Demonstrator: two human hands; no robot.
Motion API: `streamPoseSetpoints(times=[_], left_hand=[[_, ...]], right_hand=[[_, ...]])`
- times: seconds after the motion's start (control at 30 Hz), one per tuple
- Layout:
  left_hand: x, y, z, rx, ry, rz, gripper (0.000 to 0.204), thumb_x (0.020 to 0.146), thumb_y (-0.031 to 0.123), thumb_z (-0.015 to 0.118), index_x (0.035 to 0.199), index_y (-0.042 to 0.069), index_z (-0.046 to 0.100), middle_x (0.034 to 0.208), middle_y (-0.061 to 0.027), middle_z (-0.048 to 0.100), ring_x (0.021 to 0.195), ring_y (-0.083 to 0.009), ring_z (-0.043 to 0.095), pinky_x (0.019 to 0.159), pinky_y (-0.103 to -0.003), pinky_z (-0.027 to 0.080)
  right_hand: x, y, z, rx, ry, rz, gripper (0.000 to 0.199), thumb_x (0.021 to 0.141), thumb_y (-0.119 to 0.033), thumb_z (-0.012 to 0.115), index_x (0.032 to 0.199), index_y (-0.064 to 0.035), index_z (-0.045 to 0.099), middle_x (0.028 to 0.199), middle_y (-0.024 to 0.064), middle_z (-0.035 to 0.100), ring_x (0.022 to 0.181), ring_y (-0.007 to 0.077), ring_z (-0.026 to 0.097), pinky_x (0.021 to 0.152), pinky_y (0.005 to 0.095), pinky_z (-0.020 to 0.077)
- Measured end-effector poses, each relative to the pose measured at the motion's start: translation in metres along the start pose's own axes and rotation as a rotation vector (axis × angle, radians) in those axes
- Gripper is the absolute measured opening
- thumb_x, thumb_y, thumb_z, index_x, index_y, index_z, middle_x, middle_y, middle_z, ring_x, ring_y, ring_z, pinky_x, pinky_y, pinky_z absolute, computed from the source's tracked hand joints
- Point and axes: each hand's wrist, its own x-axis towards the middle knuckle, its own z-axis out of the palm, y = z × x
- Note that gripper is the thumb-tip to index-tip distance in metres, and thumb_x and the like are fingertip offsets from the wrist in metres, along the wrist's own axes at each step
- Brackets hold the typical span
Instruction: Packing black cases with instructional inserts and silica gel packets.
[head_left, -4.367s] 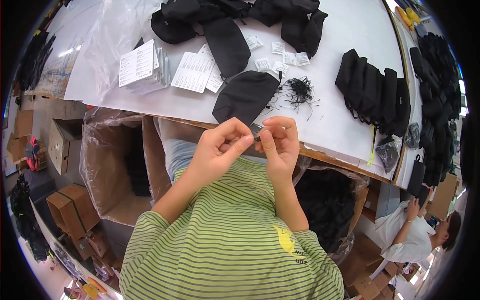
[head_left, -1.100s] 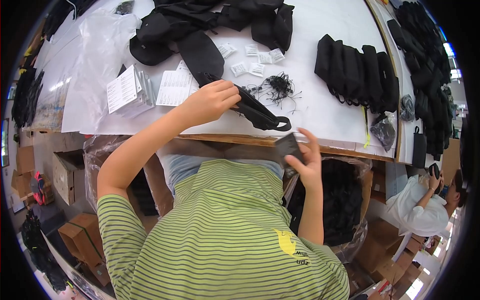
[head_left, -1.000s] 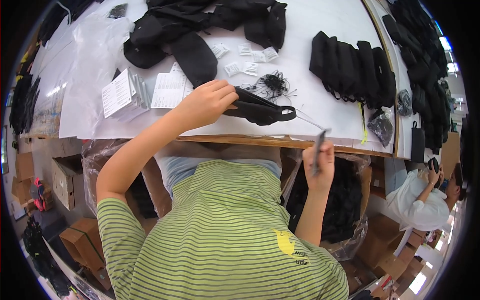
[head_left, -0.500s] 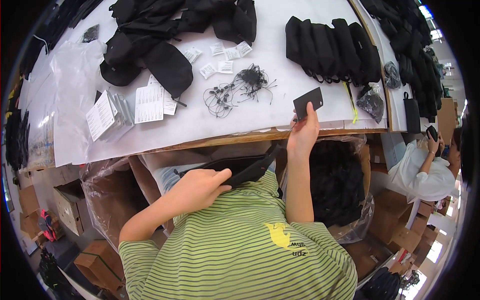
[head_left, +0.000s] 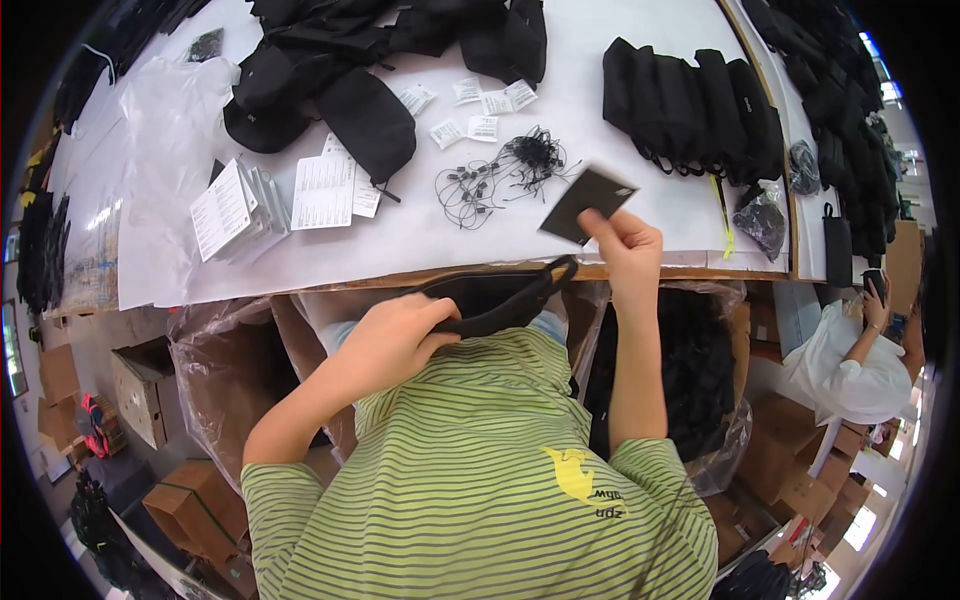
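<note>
My left hand (head_left: 400,335) is closed on the near left edge of a black zip pouch (head_left: 505,312), held in front of my shirt at the table's edge. The pouch's mouth gapes, and a loop sticks up at its right end. Between the thumb and fingers of my right hand (head_left: 632,258) is a flat black card tag (head_left: 588,204) with a small pale mark in one corner. The tag is above the table's front edge, up and to the right of the pouch, apart from it. Beyond it lies a tangle of black tag strings (head_left: 530,155).
White printed cards (head_left: 325,193) and a leaning stack of leaflets (head_left: 240,208) lie at left, several small white sachets (head_left: 482,128) mid-table. Black pouches (head_left: 370,125) pile up behind; a row of them (head_left: 690,105) sits right. Cartons flank me; a co-worker (head_left: 850,350) stands far right.
The tag in my right hand has tilted and come nearer to the pouch. The pouch has been raised and its mouth shows wider, my left hand still gripping it. The view has shifted slightly.
</note>
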Motion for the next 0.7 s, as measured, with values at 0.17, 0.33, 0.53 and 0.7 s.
streamPoseSetpoints(times=[0.17, 0.33, 0.53, 0.7], left_hand=[[0.009, 0.012, -0.005, 0.169, 0.252, 0.188, 0.015, 0.078, 0.010, 0.068, 0.089, 0.003, 0.060, 0.119, -0.0103, 0.055, 0.098, -0.0288, 0.058, 0.086, -0.039, 0.046], [0.015, 0.001, -0.008, 0.303, 0.010, 0.321, 0.016, 0.077, 0.013, 0.068, 0.089, 0.006, 0.059, 0.106, -0.0090, 0.060, 0.094, -0.0242, 0.057, 0.085, -0.037, 0.043], [0.052, -0.035, -0.028, -0.176, -0.383, 0.031, 0.023, 0.084, 0.024, 0.065, 0.097, 0.006, 0.062, 0.083, -0.0114, 0.066, 0.076, -0.0255, 0.061, 0.070, -0.036, 0.047], [0.144, -0.088, -0.034, 0.459, 0.518, 0.061, 0.029, 0.083, 0.017, 0.064, 0.108, 0.003, 0.058, 0.111, -0.0134, 0.058, 0.101, -0.0321, 0.054, 0.087, -0.040, 0.044]], right_hand=[[-0.023, -0.035, 0.025, -0.699, -0.663, -0.183, 0.016, 0.077, -0.020, 0.073, 0.077, -0.0039, 0.069, 0.049, 0.0074, 0.050, 0.042, 0.0166, 0.042, 0.046, 0.0278, 0.0351], [-0.038, -0.005, 0.025, -0.694, -0.973, -0.181, 0.023, 0.081, -0.028, 0.070, 0.094, -0.0088, 0.072, 0.053, 0.0091, 0.053, 0.047, 0.0210, 0.049, 0.050, 0.0312, 0.0398], [-0.034, -0.008, 0.005, -0.567, -0.973, 0.091, 0.033, 0.077, -0.036, 0.076, 0.096, -0.0095, 0.072, 0.049, 0.0020, 0.037, 0.046, 0.0144, 0.034, 0.048, 0.0298, 0.0300], [-0.041, -0.004, 0.001, -0.668, -0.927, -0.020, 0.032, 0.074, -0.034, 0.078, 0.088, -0.0061, 0.071, 0.050, 0.0054, 0.045, 0.045, 0.0166, 0.044, 0.049, 0.0287, 0.0367]])
